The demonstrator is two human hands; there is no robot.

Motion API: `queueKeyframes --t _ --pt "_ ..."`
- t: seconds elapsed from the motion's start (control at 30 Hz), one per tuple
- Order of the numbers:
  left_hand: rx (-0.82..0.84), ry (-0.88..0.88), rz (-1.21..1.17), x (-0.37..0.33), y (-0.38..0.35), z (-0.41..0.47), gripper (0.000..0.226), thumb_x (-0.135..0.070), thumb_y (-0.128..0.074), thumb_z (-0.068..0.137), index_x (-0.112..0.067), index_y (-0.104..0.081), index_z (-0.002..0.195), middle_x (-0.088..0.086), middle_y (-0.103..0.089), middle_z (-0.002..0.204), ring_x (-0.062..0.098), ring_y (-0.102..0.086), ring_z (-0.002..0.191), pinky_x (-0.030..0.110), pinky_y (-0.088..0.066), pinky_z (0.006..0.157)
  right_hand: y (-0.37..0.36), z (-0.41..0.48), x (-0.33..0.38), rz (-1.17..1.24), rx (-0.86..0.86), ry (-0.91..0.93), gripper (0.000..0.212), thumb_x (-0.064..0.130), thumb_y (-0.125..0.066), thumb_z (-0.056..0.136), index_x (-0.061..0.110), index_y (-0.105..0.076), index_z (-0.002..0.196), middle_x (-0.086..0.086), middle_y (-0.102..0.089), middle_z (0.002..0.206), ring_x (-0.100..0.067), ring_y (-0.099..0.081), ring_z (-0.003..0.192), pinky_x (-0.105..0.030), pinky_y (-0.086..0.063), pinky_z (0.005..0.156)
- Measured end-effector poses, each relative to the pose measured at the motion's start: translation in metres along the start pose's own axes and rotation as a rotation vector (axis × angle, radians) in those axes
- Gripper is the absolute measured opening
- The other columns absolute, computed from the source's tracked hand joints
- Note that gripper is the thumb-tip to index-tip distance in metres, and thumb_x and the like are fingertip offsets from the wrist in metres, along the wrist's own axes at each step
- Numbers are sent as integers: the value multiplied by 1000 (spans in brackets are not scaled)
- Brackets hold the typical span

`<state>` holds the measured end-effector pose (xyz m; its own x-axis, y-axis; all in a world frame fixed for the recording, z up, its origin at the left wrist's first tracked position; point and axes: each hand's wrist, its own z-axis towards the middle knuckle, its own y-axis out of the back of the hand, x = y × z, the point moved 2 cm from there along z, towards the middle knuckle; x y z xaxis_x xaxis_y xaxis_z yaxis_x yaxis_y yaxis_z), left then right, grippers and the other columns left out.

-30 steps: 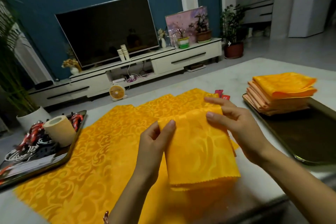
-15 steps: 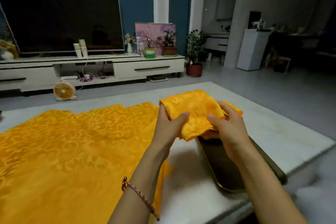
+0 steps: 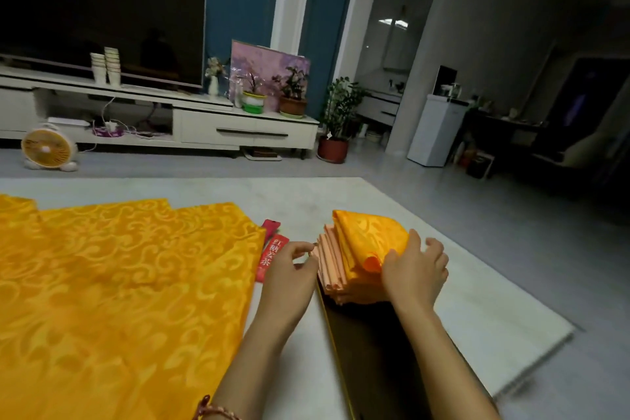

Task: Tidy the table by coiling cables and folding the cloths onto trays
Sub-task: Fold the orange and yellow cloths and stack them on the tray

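- Yellow folded cloth (image 3: 370,239) now lies on top of the stack (image 3: 332,269) of folded cloths at the far end of the dark tray (image 3: 375,351). Half a second ago both hands were carrying it in the air above that tray.
- It sits a little humped and tilted, with one corner curling up on the near side, so it does not look squared to the pile yet.
- Right hand (image 3: 414,269) rests on the near right side of the top cloth, thumb on the fabric and fingers spread loosely. It seems to press rather than grasp.
- Left hand (image 3: 293,262) has let go of the cloth and moved to the stack's left edge, fingers curled against it. I cannot tell whether it pinches a layer or only steadies the pile.
- Two red packets (image 3: 272,252) lie on the table (image 3: 477,283) between the tray and the spread cloth (image 3: 119,283).
- For the task, I judge one more cloth as good as put away, apart from a pat to flatten it. The large yellow cloth is unfolded on the left and is probably next. No cables are in view.
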<state>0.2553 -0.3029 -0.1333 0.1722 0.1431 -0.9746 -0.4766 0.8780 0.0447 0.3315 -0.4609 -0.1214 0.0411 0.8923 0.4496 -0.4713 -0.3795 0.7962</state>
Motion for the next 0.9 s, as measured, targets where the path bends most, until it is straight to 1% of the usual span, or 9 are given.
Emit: queueKeyframes --t 0.1,0.17,0.27,0.33,0.47,0.6,0.7,0.8,0.9 --pt "-44 -36 112 -1 10 8 20 -7 -52 91 -11 -61 109 -5 -57 105 7 -52 94 10 -38 72 9 -7 10 132 -98 4 52 26 -45 96 11 -31 143 -17 -22 149 -32 -20 137 -43 -20 110" --pt "-68 -36 175 -2 23 9 23 -8 -51 92 -8 -61 112 2 -60 112 12 -53 101 18 -37 81 20 -18 20 315 -235 15 43 19 -47 94 9 -42 136 -16 -34 143 -29 -29 131 -40 -26 107" --pt "-109 -39 246 -10 49 3 19 -8 -51 92 -10 -62 107 8 -62 114 17 -55 100 21 -37 78 33 -41 41 512 -367 109 29 6 -49 88 9 -56 116 -11 -49 124 -24 -42 117 -33 -35 97" --pt "-101 -19 320 -15 61 -2 23 -11 -50 92 -8 -61 112 10 -62 116 20 -55 105 22 -37 78 31 -54 54 630 -272 131 26 1 -49 84 8 -58 108 -8 -53 114 -23 -46 109 -31 -37 92" --pt "-56 47 564 -22 115 -42 33 -25 -49 95 -9 -55 124 11 -56 128 24 -51 118 26 -40 88 15 -119 86 776 323 96 26 -1 -51 86 9 -57 110 -3 -58 105 -18 -54 98 -27 -43 83" --pt "-7 -52 664 -3 169 -107 36 -33 -58 90 -23 -52 124 -4 -50 134 12 -41 128 18 -28 97 0 -167 95 611 795 154 25 13 -55 88 14 -54 113 -7 -59 106 -23 -59 95 -38 -52 84" --pt "83 -32 858 18 213 -160 57 -50 -60 84 -31 -40 133 -10 -31 149 10 -14 144 21 -15 111 -5 -188 101 287 957 377 58 36 -65 85 14 -41 132 -10 -50 122 -23 -53 110 -31 -45 89" --pt "207 113 1066 39 246 -187 87 -78 -49 71 -38 -20 143 -11 -4 156 12 4 146 32 -7 117 -13 -208 103 -71 873 617 72 54 -63 80 19 -35 136 -11 -39 134 -29 -40 125 -39 -38 100" --pt "223 136 1154 49 267 -202 89 -71 -51 76 -37 -10 147 -8 7 157 13 9 145 33 4 116 -21 -227 106 -212 577 765 41 44 -41 95 18 -43 127 -8 -43 129 -28 -42 119 -38 -36 96"
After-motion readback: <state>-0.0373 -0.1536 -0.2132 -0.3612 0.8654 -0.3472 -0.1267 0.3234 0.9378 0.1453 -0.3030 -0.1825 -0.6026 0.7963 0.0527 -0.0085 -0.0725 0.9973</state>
